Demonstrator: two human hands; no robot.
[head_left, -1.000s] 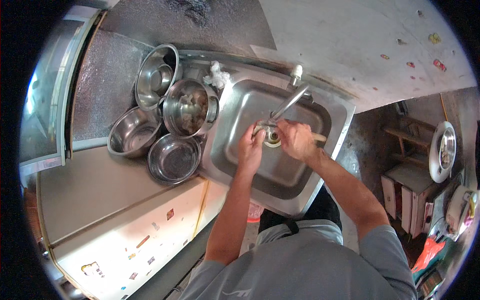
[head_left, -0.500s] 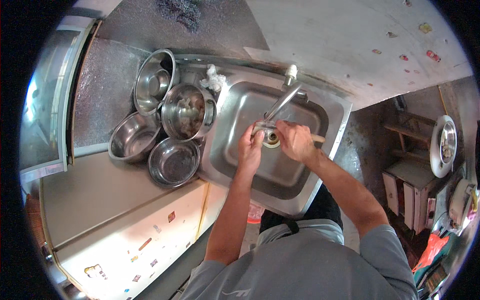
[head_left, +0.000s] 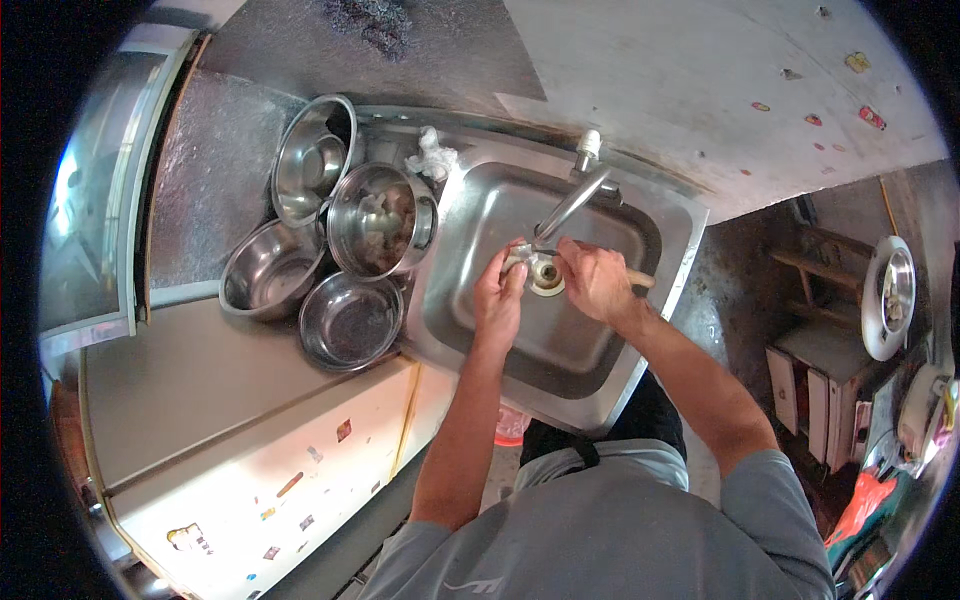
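Observation:
My left hand [head_left: 497,305] pinches a small pale piece [head_left: 520,257] between thumb and fingers, beneath the spout of the tap [head_left: 573,208]. What kind of thing the piece is, I cannot make out. Wrapped in my right hand [head_left: 597,284] is a tool with a wooden handle [head_left: 641,279], whose butt sticks out to the right. Its working end lies against or close to the pale piece and is mostly hidden by my fingers. Both hands hover over the steel sink [head_left: 480,340], with the round drain [head_left: 546,276] showing between them.
Left of the sink stand a two-handled pot [head_left: 345,225] with pale pieces inside, a steel bowl [head_left: 265,285], a dark-looking basin [head_left: 350,325] and a leaning bowl [head_left: 290,150]. A crumpled white bag [head_left: 431,160] lies on the sink's rim. At far right are a round dish [head_left: 897,290] and shelving.
My hands stay nearly in place. Relative to the drain they have parted slightly, so more of it shows between them. The whole view has shifted a little.

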